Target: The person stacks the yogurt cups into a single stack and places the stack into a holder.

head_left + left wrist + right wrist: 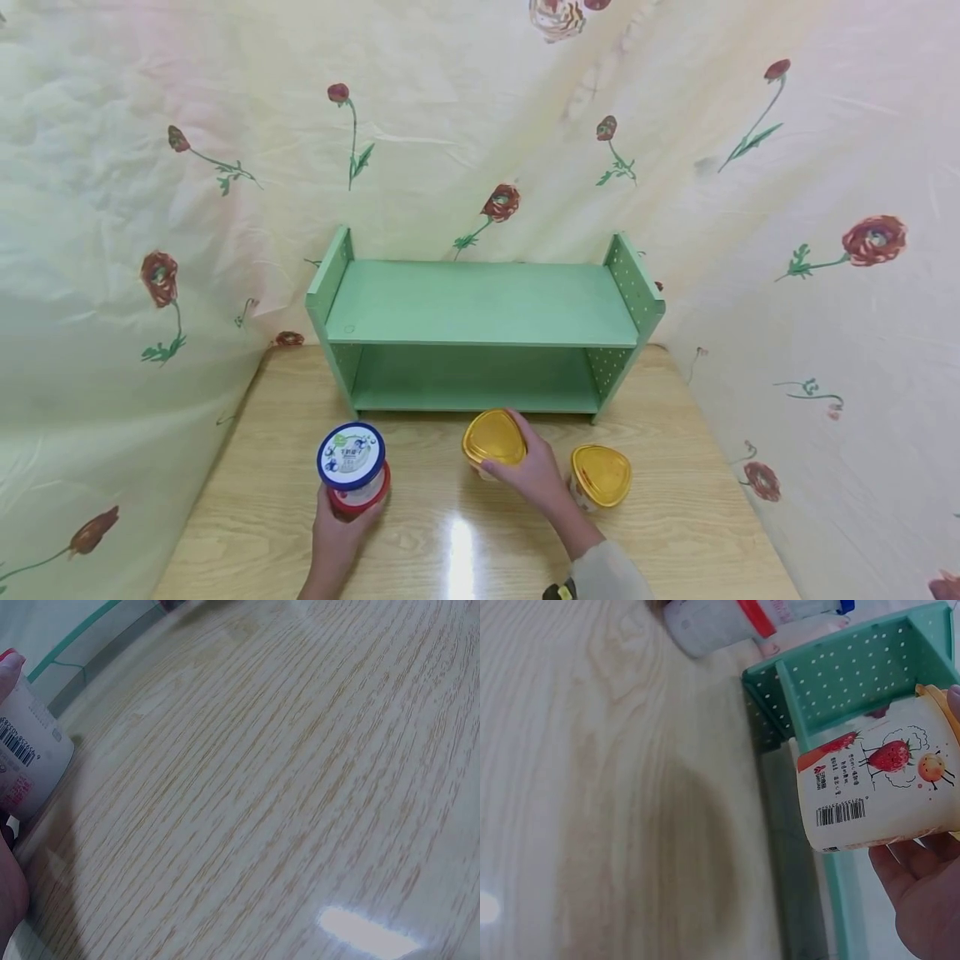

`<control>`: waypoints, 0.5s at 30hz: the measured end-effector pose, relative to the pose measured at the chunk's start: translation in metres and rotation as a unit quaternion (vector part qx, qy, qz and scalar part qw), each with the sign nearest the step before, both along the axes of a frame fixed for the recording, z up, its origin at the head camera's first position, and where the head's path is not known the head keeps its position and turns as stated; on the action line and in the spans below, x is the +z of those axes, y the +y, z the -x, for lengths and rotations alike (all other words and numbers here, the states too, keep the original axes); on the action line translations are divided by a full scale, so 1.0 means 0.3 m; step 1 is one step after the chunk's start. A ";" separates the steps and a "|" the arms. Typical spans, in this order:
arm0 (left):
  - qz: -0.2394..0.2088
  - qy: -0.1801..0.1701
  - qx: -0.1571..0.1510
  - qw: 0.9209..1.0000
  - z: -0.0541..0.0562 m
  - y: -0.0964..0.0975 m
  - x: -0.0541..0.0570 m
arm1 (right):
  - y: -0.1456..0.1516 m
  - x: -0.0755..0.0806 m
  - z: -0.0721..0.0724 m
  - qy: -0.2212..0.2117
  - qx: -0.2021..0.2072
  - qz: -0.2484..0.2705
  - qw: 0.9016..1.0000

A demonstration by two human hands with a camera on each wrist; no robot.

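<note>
My left hand (339,537) grips a red-lidded tub (367,503) near the front left. On top of that tub stands a blue-lidded tub (350,456) with a white label. In the left wrist view, the thumb lies by the red rim of the gripped tub (34,742), whose side shows a barcode. My right hand (538,479) holds a yellow-lidded tub (493,437) in front of the shelf. The right wrist view shows strawberry pictures on this tub (889,772), raised off the tabletop. A second yellow-lidded tub (601,475) stands to the right of my right forearm.
A green two-tier shelf (480,304) with perforated side panels stands at the back of the wooden table (420,550). Behind and on both sides hangs a floral cloth (450,108). Light glares off the table between my forearms.
</note>
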State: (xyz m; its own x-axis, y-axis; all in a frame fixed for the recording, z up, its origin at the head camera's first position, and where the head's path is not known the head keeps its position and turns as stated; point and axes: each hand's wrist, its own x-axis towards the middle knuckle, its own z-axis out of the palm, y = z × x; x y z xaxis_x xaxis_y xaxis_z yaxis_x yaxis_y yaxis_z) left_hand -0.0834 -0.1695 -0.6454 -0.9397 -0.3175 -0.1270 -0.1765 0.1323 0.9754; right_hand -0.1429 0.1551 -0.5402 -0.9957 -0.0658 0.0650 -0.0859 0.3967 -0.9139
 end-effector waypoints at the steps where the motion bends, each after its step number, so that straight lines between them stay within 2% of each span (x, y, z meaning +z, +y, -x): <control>1: -0.001 0.000 0.000 1.000 0.000 0.000 0.000 | -0.006 0.007 0.005 -0.002 0.005 0.003 1.000; 7: -0.001 -0.002 0.000 1.000 0.003 -0.003 -0.002 | -0.051 0.060 0.026 0.010 0.032 0.010 0.999; 15: 0.000 0.015 0.005 1.000 0.001 0.000 -0.008 | -0.112 0.131 0.043 0.022 0.060 0.020 0.998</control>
